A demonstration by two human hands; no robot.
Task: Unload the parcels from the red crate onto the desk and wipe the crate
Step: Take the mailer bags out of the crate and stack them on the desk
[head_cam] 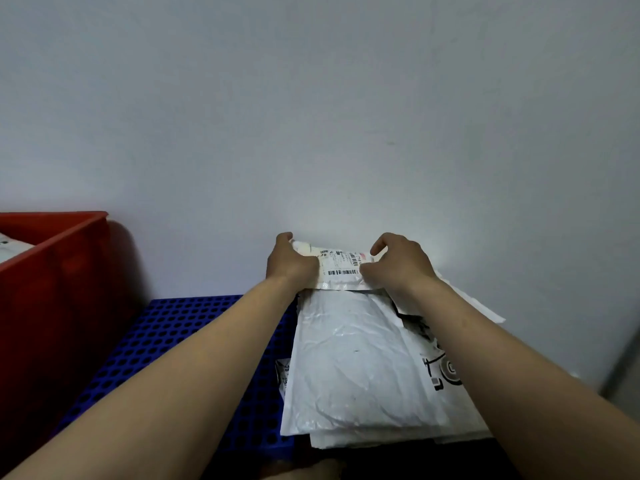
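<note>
A small white parcel (341, 263) with a barcode label lies at the far end of a stack of white plastic mailers (356, 362), close to the wall. My left hand (289, 259) grips its left end. My right hand (398, 263) grips its right end with curled fingers. The red crate (59, 289) stands at the left edge of the view; a bit of white parcel shows inside it at the far left.
A blue perforated surface (194, 341) lies between the crate and the stack of mailers. A plain pale wall rises directly behind. A grey vertical edge shows at the lower right.
</note>
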